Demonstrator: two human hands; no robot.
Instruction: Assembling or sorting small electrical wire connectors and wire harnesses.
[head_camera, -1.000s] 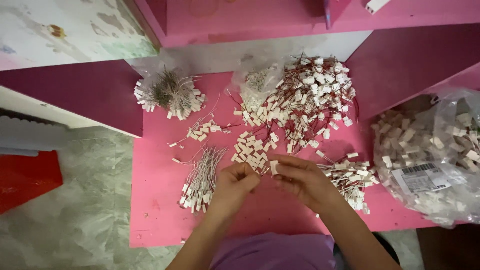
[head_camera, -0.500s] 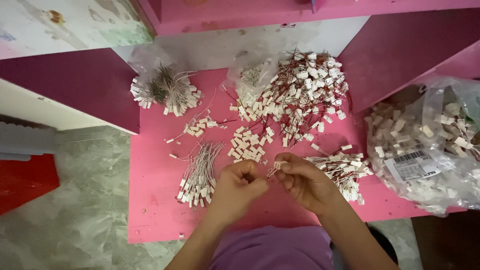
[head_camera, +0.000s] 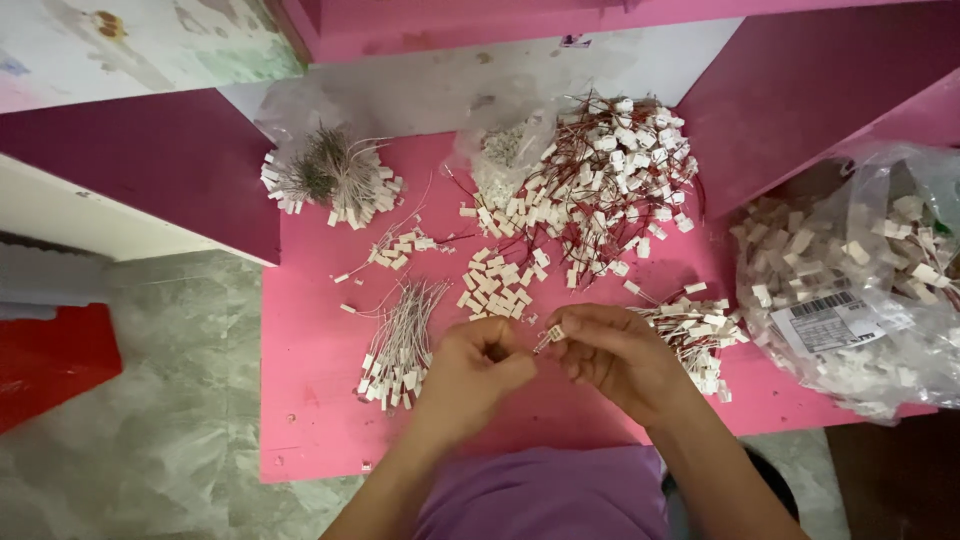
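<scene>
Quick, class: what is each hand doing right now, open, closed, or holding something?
Left hand: closed, fingers pinched at the small white connector.
Right hand: closed, pinching the same small white connector above the pink table.

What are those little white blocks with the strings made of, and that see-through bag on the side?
The small white connector pinched between left hand and right hand looks like matte moulded plastic: blocky and opaque. Its thin strings look like coated wire. The clear bag seems thin plastic film: shiny, crinkled and see-through.

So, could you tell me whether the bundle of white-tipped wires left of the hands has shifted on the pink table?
No. The wire bundle still lies below the loose white connectors.
</scene>
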